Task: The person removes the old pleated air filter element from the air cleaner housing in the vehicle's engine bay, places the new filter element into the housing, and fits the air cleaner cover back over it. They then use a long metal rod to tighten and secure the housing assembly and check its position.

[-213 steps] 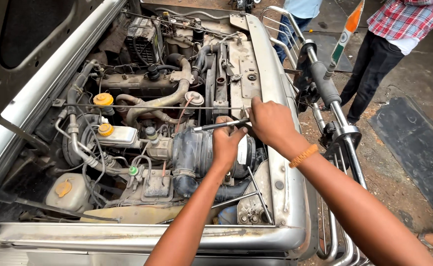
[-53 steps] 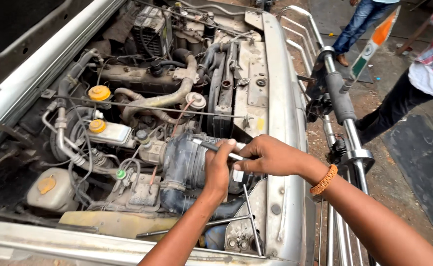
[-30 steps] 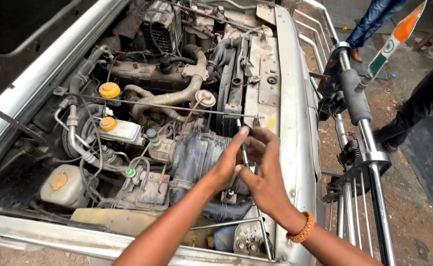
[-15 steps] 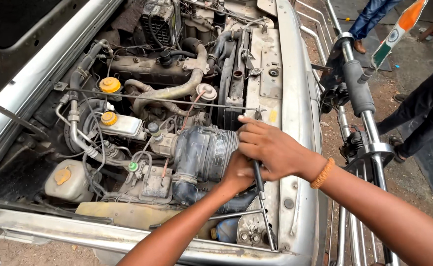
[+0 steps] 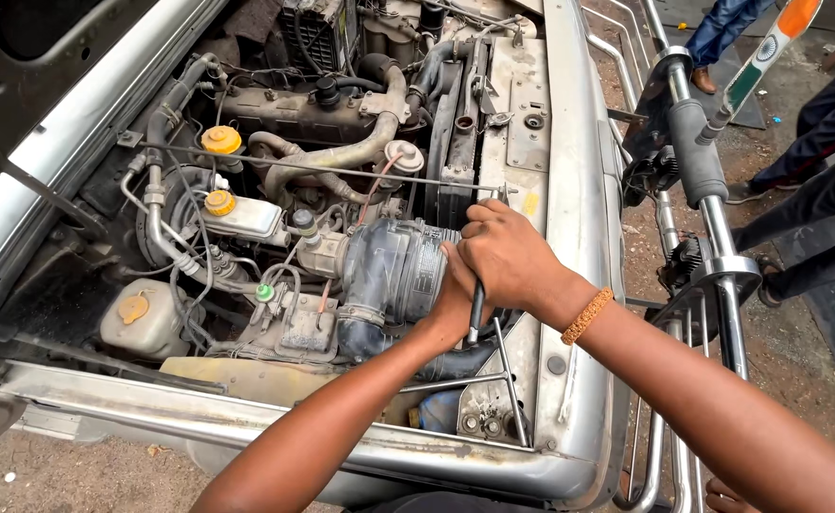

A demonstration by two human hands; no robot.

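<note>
A dark tool handle is gripped by the right hand, long axis approx. vertical; the left hand is pressed against the air-intake housing just beside it.

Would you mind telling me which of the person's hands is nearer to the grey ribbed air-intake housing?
Left. The left hand presses against the air-intake housing's right end. The right hand sits farther right, over the left, gripping a dark tool handle.

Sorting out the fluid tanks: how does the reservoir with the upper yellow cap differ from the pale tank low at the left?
The upper reservoir is whiter and cleaner and sits mid-bay; the lower tank is duller, grimier, and sits near the fender. The upper reservoir's cap is bright yellow; the lower tank's cap is more orange. Both are translucent plastic.
</note>
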